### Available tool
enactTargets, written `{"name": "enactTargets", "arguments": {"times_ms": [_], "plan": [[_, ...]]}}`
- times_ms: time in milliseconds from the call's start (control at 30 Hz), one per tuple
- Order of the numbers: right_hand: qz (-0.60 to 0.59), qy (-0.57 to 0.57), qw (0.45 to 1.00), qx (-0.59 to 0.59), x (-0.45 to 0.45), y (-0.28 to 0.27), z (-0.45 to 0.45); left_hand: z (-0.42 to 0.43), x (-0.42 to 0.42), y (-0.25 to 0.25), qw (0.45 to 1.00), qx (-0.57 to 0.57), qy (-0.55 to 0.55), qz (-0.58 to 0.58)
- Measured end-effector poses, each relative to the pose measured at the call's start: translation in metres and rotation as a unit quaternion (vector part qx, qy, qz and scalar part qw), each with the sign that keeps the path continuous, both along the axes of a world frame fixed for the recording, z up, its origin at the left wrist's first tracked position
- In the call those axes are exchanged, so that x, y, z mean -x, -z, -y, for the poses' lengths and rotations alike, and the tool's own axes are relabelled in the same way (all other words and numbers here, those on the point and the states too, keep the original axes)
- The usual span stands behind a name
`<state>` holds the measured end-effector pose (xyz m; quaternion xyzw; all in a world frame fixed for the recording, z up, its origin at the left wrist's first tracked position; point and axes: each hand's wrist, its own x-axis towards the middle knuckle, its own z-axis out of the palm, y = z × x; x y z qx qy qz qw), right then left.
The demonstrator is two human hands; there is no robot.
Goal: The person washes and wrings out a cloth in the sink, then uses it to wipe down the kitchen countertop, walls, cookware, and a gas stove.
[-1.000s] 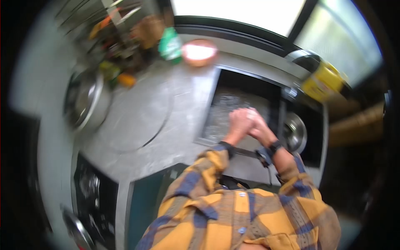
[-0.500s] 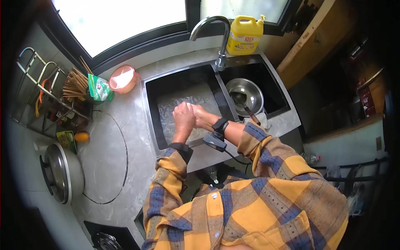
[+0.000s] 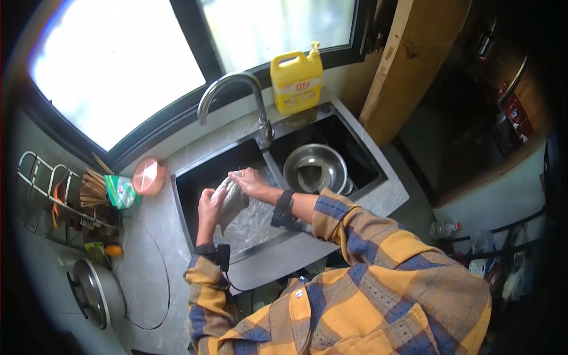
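Note:
A wet, greyish cloth (image 3: 234, 201) hangs between my two hands over the left sink basin. My left hand (image 3: 210, 206) pinches its left edge, fingers closed. Higher up, my right hand (image 3: 249, 181) grips the cloth's upper end. Below the cloth, rippled water (image 3: 251, 223) fills part of the left basin (image 3: 190, 220). Dark bands circle both wrists. A metal bowl (image 3: 316, 168) sits in the right basin, to the right of my right hand. Its contents are hard to make out.
The curved faucet (image 3: 264, 127) stands behind the basins, beside a yellow pump jug (image 3: 297, 86). On the left counter are a pink bowl (image 3: 149, 176), a green-and-white packet (image 3: 120, 192), chopsticks (image 3: 93, 189), a wire rack (image 3: 47, 186) and a lidded pot (image 3: 97, 293).
My hands, together low over the water before, have risen and moved apart with the cloth between them. The view has shifted toward the right.

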<state>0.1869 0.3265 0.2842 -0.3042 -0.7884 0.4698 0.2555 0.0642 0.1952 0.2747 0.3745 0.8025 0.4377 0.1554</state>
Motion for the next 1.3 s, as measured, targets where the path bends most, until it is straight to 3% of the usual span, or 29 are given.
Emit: {"name": "enactTargets", "arguments": {"times_ms": [67,133,200,300,333,367,433,467,500,533,567,633,700,733,767,833,867,967,1000,1100,1133,1200,1267,1300], "plan": [[-0.077,0.012,0.977,0.199,0.001,-0.015,-0.011,-0.012,-0.005,0.004,0.997,-0.001,-0.012,0.079],[-0.043,-0.042,0.98,0.188,-0.01,-0.026,-0.036,-0.029,-0.014,0.008,0.991,-0.006,-0.06,0.12],[-0.026,-0.128,0.98,0.151,-0.028,-0.052,-0.059,-0.053,-0.05,-0.027,0.979,0.011,-0.139,0.152],[-0.105,-0.14,0.985,-0.001,-0.04,-0.062,-0.106,-0.097,-0.071,0.008,0.954,0.05,-0.27,-0.12],[-0.06,-0.102,0.991,-0.057,-0.05,-0.08,-0.119,-0.109,-0.077,0.0,0.979,-0.031,-0.198,0.023],[-0.017,-0.139,0.989,-0.039,-0.061,-0.101,-0.138,-0.125,-0.089,-0.003,0.972,-0.097,-0.155,0.144],[-0.061,-0.175,0.948,-0.258,-0.086,-0.122,-0.161,-0.164,-0.136,-0.057,0.875,-0.18,-0.045,0.448],[-0.023,-0.236,0.931,-0.277,-0.096,-0.132,-0.169,-0.186,-0.141,-0.047,0.793,-0.226,0.022,0.565],[0.016,-0.295,0.909,-0.296,-0.105,-0.145,-0.178,-0.207,-0.164,-0.067,0.726,-0.285,0.08,0.621],[0.116,-0.319,0.929,-0.146,-0.116,-0.164,-0.186,-0.23,-0.17,-0.066,0.675,-0.303,0.137,0.658],[0.099,-0.331,0.93,-0.125,-0.127,-0.178,-0.199,-0.259,-0.174,-0.06,0.607,-0.328,0.135,0.711],[-0.057,-0.278,0.903,-0.323,-0.12,-0.177,-0.251,-0.297,-0.193,-0.064,0.537,-0.367,0.107,0.752],[-0.111,-0.082,0.943,-0.302,-0.132,-0.215,-0.287,-0.323,-0.21,-0.082,0.457,-0.427,0.213,0.751],[-0.112,-0.006,0.955,-0.275,-0.129,-0.219,-0.319,-0.334,-0.212,-0.088,0.449,-0.437,0.219,0.748],[-0.113,0.069,0.96,-0.246,-0.125,-0.216,-0.353,-0.343,-0.209,-0.091,0.481,-0.436,0.219,0.729],[-0.02,0.095,0.969,-0.225,-0.124,-0.211,-0.403,-0.36,-0.199,-0.097,0.546,-0.432,0.22,0.684],[-0.018,0.103,0.974,-0.2,-0.118,-0.201,-0.424,-0.365,-0.194,-0.094,0.683,-0.425,0.252,0.538],[0.034,0.063,0.985,-0.154,-0.098,-0.187,-0.447,-0.379,-0.174,-0.095,0.489,-0.382,0.279,0.733],[-0.003,0.033,0.995,-0.097,-0.093,-0.18,-0.447,-0.384,-0.173,-0.094,0.497,-0.398,0.275,0.72],[0.09,-0.094,0.958,-0.255,-0.072,-0.16,-0.461,-0.4,-0.172,-0.097,0.502,-0.42,0.218,0.724],[0.055,-0.056,0.991,-0.108,-0.073,-0.164,-0.449,-0.405,-0.17,-0.096,0.501,-0.418,0.209,0.728],[0.092,-0.064,0.967,-0.23,-0.076,-0.161,-0.448,-0.418,-0.169,-0.09,0.444,-0.423,0.227,0.756],[0.111,-0.077,0.91,-0.391,-0.078,-0.155,-0.45,-0.421,-0.171,-0.092,0.444,-0.426,0.234,0.752],[0.111,-0.071,0.917,-0.378,-0.08,-0.152,-0.451,-0.422,-0.173,-0.094,0.449,-0.43,0.228,0.749]]}}
